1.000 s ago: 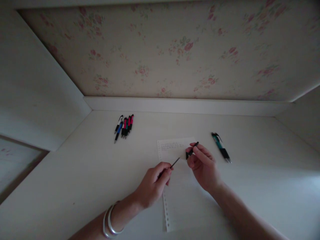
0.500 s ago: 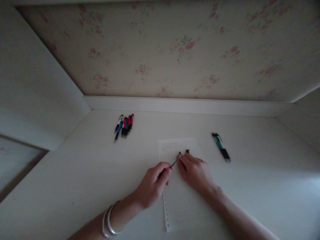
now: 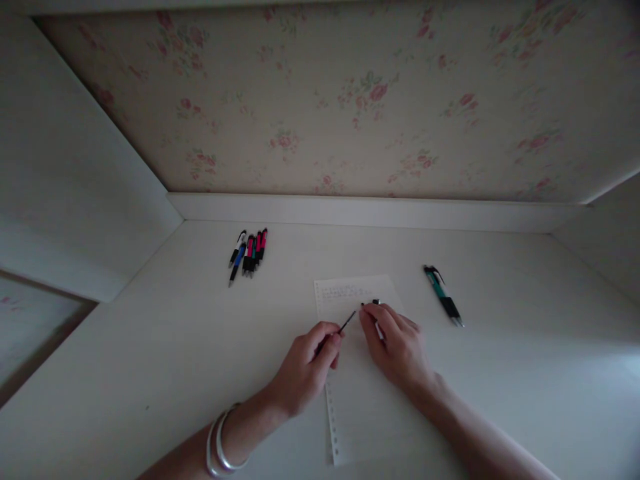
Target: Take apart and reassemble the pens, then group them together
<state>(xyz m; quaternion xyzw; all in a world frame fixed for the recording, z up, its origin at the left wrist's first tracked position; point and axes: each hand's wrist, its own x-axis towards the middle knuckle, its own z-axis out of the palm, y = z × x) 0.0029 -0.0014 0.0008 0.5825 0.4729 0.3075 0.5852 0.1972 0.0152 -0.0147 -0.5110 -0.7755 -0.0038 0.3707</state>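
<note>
Nearest to the view, two silver bangles (image 3: 224,448) sit around the left wrist. A sheet of punched paper (image 3: 363,407) lies on the white desk (image 3: 200,373), partly under both hands.

The left hand (image 3: 306,370) is closed, and its thumb and index finger pinch a slim dark rod (image 3: 348,322), which looks like a pen refill. The rod comes out beyond these fingertips and points up and to the right, above the paper. Its tip is near the right fingertips, with a small gap between; its other end is hidden in the left palm.

The right hand (image 3: 397,350) is bent, with thumb and index finger almost together. A small dark piece (image 3: 363,305) shows just at these fingertips; whether they grip it, I cannot tell. A small black-and-silver part (image 3: 377,301) is just beyond the bent fingers. A slim greyish edge (image 3: 410,322) shows past the knuckles, too unclear to name.

Farther, on the right, a teal-and-black pen (image 3: 440,292) and a white-and-black pen (image 3: 439,275) lie side by side. On the left is a group of pens (image 3: 250,255) in pink, teal, blue and white, all with black grips. Behind are a white ledge (image 3: 350,212) and floral wallpaper (image 3: 310,113).
</note>
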